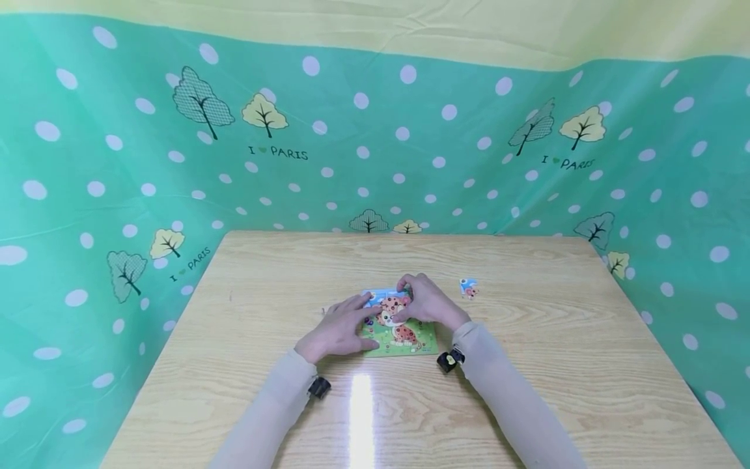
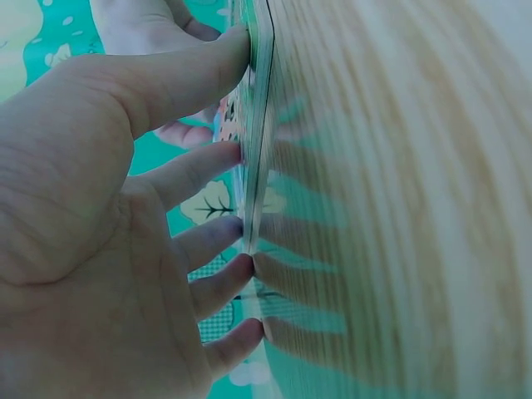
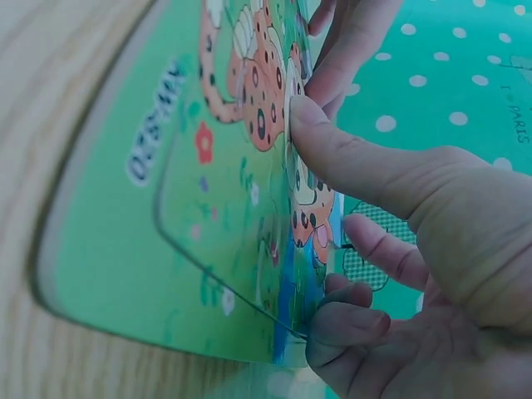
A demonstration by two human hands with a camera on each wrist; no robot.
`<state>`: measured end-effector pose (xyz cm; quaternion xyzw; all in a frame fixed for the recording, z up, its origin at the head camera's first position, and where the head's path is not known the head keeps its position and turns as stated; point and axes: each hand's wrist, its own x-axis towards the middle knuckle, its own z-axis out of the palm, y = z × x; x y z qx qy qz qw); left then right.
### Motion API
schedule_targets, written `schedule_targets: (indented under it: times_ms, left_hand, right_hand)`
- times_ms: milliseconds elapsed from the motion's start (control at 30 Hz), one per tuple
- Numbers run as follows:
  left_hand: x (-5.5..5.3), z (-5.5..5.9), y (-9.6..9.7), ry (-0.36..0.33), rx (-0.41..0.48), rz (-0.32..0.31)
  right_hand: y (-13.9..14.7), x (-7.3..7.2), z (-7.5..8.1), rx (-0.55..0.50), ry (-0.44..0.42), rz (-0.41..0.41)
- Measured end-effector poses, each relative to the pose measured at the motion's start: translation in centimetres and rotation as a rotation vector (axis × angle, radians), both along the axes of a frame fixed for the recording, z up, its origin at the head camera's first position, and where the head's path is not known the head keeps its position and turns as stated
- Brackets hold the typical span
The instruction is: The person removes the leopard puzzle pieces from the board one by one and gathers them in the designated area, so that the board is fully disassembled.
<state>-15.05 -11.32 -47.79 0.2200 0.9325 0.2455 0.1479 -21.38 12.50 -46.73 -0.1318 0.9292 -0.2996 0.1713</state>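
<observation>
A jigsaw puzzle board (image 1: 381, 348) with a spotted orange leopard on green grass and blue sky lies flat on the table. My left hand (image 1: 340, 329) rests along its left side, fingers spread; in the left wrist view the fingertips (image 2: 229, 229) touch the board's edge. Over the upper right part arches my right hand (image 1: 430, 303). Its thumb (image 3: 332, 145) presses on the leopard picture in the right wrist view, and the other fingers bend loosely near the board's far side. The hands partly cover the picture. A loose puzzle piece (image 1: 469, 288) lies beyond, to the right.
The wooden table (image 1: 263, 273) carries a bright light reflection in front of the board. A green dotted cloth (image 1: 328, 137) with printed trees hangs along the back and both sides. Black bands with small cameras (image 1: 319, 387) sit on both wrists.
</observation>
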Motion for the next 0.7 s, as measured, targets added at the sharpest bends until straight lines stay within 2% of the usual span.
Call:
schedule_targets:
  times_ms: [400, 700]
  left_hand:
    - [-0.1, 0.0, 0.0, -0.001, -0.006, -0.006]
    - [-0.1, 0.0, -0.1, 0.005, 0.001, -0.008]
  right_hand:
    - [0.2, 0.0, -0.4, -0.1, 0.016, -0.028]
    - [0.7, -0.1, -1.6, -0.264, 0.123, -0.053]
